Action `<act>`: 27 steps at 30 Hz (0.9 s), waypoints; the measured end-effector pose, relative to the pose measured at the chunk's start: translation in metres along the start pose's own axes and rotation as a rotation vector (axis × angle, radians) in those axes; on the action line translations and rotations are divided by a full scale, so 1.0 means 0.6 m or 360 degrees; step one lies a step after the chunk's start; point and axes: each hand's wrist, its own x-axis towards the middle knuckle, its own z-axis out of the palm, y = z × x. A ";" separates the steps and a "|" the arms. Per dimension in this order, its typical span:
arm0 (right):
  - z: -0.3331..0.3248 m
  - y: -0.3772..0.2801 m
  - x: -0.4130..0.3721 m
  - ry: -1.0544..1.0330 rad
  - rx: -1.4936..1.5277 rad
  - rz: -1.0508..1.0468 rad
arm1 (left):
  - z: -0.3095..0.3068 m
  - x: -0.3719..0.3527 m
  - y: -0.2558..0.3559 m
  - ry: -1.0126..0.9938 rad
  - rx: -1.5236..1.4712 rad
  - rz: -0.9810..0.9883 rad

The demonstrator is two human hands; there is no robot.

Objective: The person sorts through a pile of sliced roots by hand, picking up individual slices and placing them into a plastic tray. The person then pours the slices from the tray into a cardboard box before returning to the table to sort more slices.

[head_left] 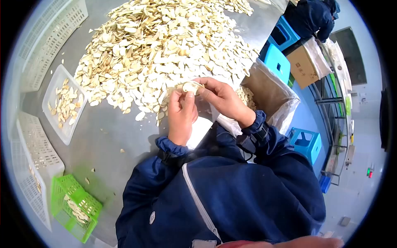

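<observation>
A large heap of pale flat slices (165,45) covers the metal table (107,136). My left hand (181,111) and my right hand (221,97) meet at the heap's near edge. Together they pinch a small stack of slices (191,87) between thumbs and fingertips. Both wrists wear dark blue cuffed sleeves. Part of the held stack is hidden by my fingers.
A clear tray (62,103) with several slices lies at the left. White baskets (37,157) and a green basket (76,206) stand near the table's edge. A lined box (271,95) sits at my right. Blue stools (306,142), a cardboard box (304,64) and another person (310,16) are beyond.
</observation>
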 end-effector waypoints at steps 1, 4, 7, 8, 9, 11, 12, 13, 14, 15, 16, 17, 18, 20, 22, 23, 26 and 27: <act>-0.001 -0.005 -0.001 0.0012 -0.0055 -0.0028 | 0.001 -0.002 0.003 0.0003 0.0028 -0.0015; -0.007 0.019 0.016 0.0451 -0.0577 -0.0403 | -0.009 -0.003 -0.003 -0.0086 0.0000 -0.0034; -0.015 0.008 0.018 0.0525 -0.0548 -0.0526 | -0.012 -0.004 0.000 -0.0135 -0.0031 -0.0071; -0.012 -0.008 0.011 0.0352 -0.0435 -0.0410 | -0.011 -0.005 0.000 -0.0118 -0.0026 -0.0074; -0.010 -0.020 0.005 0.0182 -0.0324 -0.0292 | -0.008 -0.005 0.000 -0.0105 -0.0024 -0.0080; -0.010 -0.003 0.006 0.0230 -0.0358 -0.0206 | -0.001 -0.005 0.003 -0.0084 -0.0012 -0.0097; -0.012 0.000 0.011 0.0341 -0.0453 -0.0210 | 0.003 -0.007 0.008 -0.0069 -0.0002 -0.0108; -0.014 0.002 0.017 0.0449 -0.0545 -0.0215 | 0.004 -0.009 0.011 -0.0051 0.0010 -0.0117; -0.022 -0.003 0.026 0.0564 -0.0723 -0.0268 | -0.001 -0.009 0.011 -0.0136 0.0010 -0.0171; -0.036 0.008 0.035 0.0616 -0.1089 -0.0387 | -0.007 -0.010 0.009 -0.0221 0.0010 -0.0230; -0.042 0.018 0.039 0.0562 -0.1083 -0.0521 | -0.011 -0.010 0.009 -0.0307 0.0008 -0.0289; -0.047 0.023 0.042 0.0508 -0.1075 -0.0656 | -0.012 -0.010 0.009 -0.0415 0.0013 -0.0382; -0.053 0.024 0.044 0.0524 -0.1117 -0.0663 | -0.013 -0.010 0.009 -0.0526 0.0017 -0.0475; -0.066 0.011 0.047 0.0551 -0.1208 -0.0673 | -0.012 -0.010 0.010 -0.0757 0.0099 -0.0632; -0.083 0.002 0.053 0.0609 -0.1192 -0.0361 | -0.015 -0.009 0.010 -0.0909 0.0095 -0.0716; -0.086 0.003 0.053 0.0642 -0.1162 -0.0189 | -0.014 -0.009 0.011 -0.0988 0.0096 -0.0761; -0.073 0.015 0.047 0.0438 -0.1137 -0.0394 | -0.010 -0.012 0.018 -0.0993 0.0153 -0.0816; -0.062 0.019 0.042 0.0414 -0.1106 -0.0471 | -0.009 -0.012 0.018 -0.0993 0.0164 -0.0835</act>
